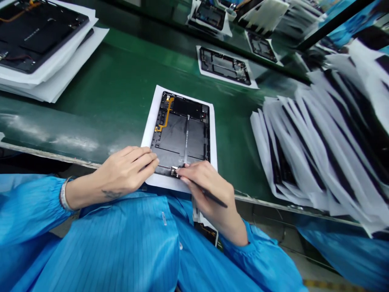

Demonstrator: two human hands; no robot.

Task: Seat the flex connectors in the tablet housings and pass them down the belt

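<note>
An opened tablet body (pixel 182 129) with dark insides and an orange flex cable (pixel 166 115) lies on a white sheet (pixel 153 115) at the near edge of the green belt. My left hand (pixel 124 172) rests flat on the sheet's near left corner, fingertips touching the tablet's lower edge. My right hand (pixel 206 186) grips a thin dark tool (pixel 212 197) and its fingertips press on a small metallic part (pixel 174 171) at the tablet's near edge.
More opened tablets on white sheets lie on the green belt (pixel 115 81): one further along (pixel 225 67), several at the far right. A stack (pixel 36 40) sits top left. A fanned pile of sheeted units (pixel 322 142) fills the right side.
</note>
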